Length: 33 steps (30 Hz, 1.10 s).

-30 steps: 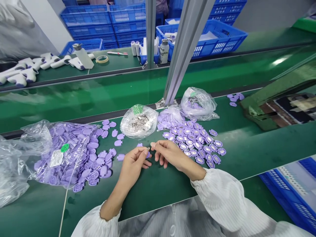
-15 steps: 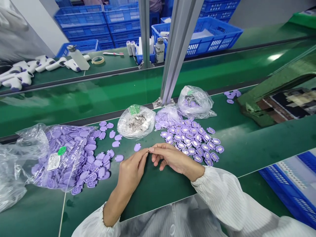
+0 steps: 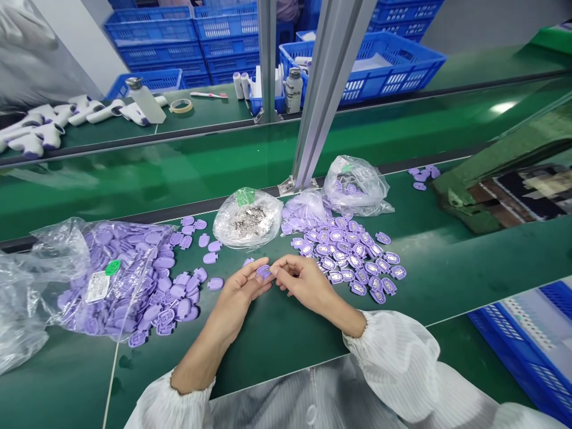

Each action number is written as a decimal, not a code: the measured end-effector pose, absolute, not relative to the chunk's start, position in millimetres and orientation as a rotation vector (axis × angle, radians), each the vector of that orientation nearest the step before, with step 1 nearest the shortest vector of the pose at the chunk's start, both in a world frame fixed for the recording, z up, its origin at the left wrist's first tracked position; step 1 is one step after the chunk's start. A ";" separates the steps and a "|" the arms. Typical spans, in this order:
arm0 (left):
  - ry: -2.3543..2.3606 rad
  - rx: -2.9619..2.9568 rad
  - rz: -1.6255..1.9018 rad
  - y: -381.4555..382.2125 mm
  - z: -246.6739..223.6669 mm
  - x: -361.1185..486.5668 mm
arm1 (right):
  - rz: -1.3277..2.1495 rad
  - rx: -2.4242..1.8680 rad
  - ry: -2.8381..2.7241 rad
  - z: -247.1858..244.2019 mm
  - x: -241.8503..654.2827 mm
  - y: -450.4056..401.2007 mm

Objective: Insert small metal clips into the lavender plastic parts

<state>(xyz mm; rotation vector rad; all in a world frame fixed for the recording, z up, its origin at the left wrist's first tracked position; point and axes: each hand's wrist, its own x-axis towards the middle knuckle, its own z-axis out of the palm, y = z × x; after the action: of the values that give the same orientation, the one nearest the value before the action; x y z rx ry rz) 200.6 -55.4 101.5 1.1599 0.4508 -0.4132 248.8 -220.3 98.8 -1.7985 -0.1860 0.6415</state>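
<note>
My left hand pinches a small purple plastic piece between thumb and fingers, its recessed side facing up. At the piece's right end, the fingertips of my right hand are pressed together; whatever they hold is hidden. Just beyond the hands lies a clear bag of small metal parts. To the right spreads a pile of purple pieces with metal parts in them. Loose purple pieces spill from a large clear bag on the left.
Two more bags, one of purple pieces and one clear bag, lie near the metal post. A green machine stands at right. A blue crate sits lower right. A green barrier runs behind.
My left hand has turned so that the purple piece shows between its fingers. My right hand's fingers have curled in closer to it. The view has shifted slightly.
</note>
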 end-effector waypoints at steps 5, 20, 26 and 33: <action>0.446 1.211 -0.441 -55.7 102.1 201.5 | 0.627 -1.853 -0.232 100.8 247.2 -216.2; 0.408 1.224 -0.416 -58.2 101.6 200.6 | 0.567 -1.934 -0.149 99.0 243.9 -211.5; 0.399 1.245 -0.426 -58.8 102.4 199.6 | 0.518 -1.931 -0.158 99.2 238.2 -211.2; 0.439 1.274 -0.385 -62.2 104.9 200.1 | 0.528 -1.966 -0.155 101.4 237.0 -209.4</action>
<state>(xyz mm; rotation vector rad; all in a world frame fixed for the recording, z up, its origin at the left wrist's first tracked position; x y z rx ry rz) 200.1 -62.2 104.9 1.2737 0.4392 -0.3854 237.0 -209.4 101.4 -1.9660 -0.1553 0.5277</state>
